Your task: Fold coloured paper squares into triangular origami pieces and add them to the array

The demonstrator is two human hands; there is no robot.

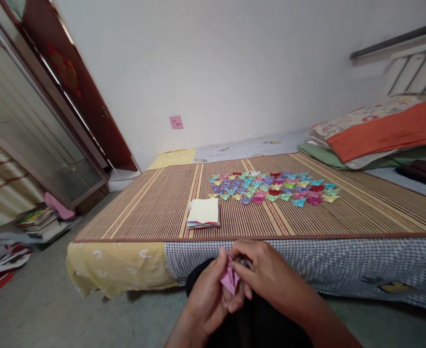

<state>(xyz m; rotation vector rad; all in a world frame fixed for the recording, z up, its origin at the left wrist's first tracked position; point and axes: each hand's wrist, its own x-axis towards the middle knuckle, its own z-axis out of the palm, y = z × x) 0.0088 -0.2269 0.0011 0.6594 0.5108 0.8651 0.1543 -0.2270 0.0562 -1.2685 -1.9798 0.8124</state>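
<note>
My left hand (207, 295) and my right hand (267, 275) meet low in the middle of the view, both pinching a small pink folded paper (230, 279) between the fingers. They hover over my dark-clad lap, just in front of the bed's edge. On the striped bamboo mat (143, 208) ahead lies a stack of square coloured papers (203, 213) with a pale yellow sheet on top. Beyond it, several small folded paper pieces (272, 187) in many colours are laid out in rows.
The mat covers a low bed with a checked sheet (343, 263) and a yellow cloth (114, 266). Pillows (375, 128) are piled at the right. A wooden cabinet with glass (35, 130), books (38, 222) and clutter stand at the left. A pink note (176, 122) sticks to the wall.
</note>
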